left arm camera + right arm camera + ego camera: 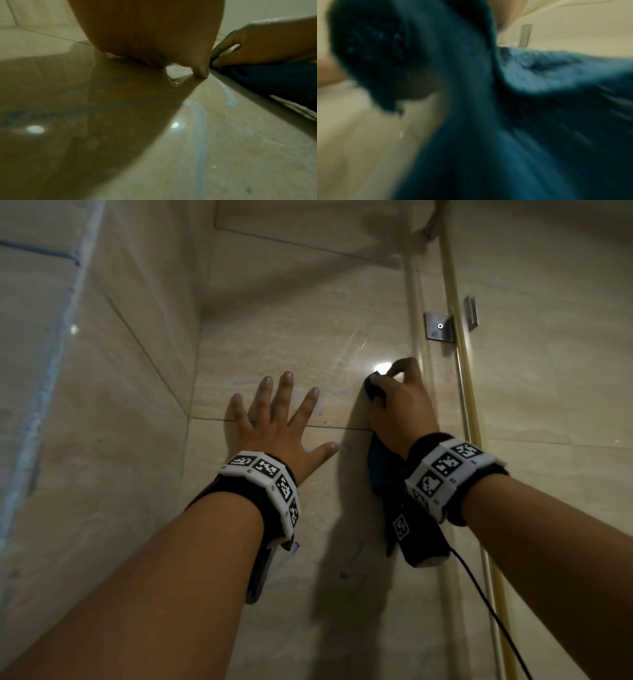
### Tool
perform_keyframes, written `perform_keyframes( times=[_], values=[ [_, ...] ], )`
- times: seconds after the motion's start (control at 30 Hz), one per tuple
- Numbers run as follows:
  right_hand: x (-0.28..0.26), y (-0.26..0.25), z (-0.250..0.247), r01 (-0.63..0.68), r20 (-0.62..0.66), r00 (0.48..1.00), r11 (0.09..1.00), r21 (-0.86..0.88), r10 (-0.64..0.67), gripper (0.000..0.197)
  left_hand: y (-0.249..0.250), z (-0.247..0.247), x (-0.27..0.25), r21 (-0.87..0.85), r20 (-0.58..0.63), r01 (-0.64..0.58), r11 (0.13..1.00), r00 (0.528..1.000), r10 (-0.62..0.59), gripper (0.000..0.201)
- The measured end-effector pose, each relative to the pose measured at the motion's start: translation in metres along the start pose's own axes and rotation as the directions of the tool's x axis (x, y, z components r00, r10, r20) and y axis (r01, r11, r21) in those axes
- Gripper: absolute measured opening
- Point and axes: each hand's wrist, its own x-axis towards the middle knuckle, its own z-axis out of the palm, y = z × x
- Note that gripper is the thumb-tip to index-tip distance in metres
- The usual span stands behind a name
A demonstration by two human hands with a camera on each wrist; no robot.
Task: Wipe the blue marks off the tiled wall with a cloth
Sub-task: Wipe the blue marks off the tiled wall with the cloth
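Cloth (383,470) — fuzzy, blue — bunched in gripping right hand (400,402) on glossy beige tiled wall (308,344); left hand (277,422) splayed flat beside faint blue marks (200,121).

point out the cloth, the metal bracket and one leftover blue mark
cloth (383,467), head view, on the blue fold hanging below the right hand.
metal bracket (439,326), head view, at its centre screw.
blue mark (200,121), left wrist view, mid-curve of the pale blue streak.
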Motion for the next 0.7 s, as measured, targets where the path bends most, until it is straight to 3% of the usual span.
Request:
perform_keyframes(
  times=[0.13, 0.23, 0.33, 0.43, 0.6, 0.7],
  values=[
    [-0.004, -0.007, -0.002, 0.108, 0.169, 0.979, 0.993, 0.036, -0.113, 0.049, 0.0, 0.001, 0.0, 0.003, -0.008, 0.006, 1.0, 1.0, -0.006, 0.086],
    [-0.006, 0.001, -0.005, 0.128, 0.103, 0.986, 0.99, 0.064, -0.135, 0.047, 0.0, 0.0, 0.0, -0.005, -0.007, -0.001, 1.0, 1.0, 0.001, 0.086],
    [0.0, 0.01, -0.006, 0.072, 0.017, 0.997, 0.996, 0.062, -0.073, 0.038, 0.0, 0.001, 0.001, -0.013, -0.002, 0.001, 1.0, 1.0, -0.001, 0.085],
    [0.004, 0.011, -0.003, 0.021, 0.012, 1.0, 0.999, 0.026, -0.021, 0.034, -0.001, 0.002, 0.001, -0.012, -0.009, 0.003, 1.0, 1.0, -0.003, 0.085],
    [-0.012, -0.003, 0.012, 0.153, 0.05, 0.987, 0.988, 0.017, -0.153, 0.034, 0.0, 0.002, 0.0, -0.001, -0.024, 0.005, 1.0, 1.0, -0.005, 0.086],
    [-0.017, 0.002, 0.011, 0.177, -0.018, 0.984, 0.984, -0.004, -0.177, 0.027, -0.001, 0.002, 0.0, 0.003, -0.025, 0.001, 1.0, 1.0, -0.001, 0.086]
  ],
)
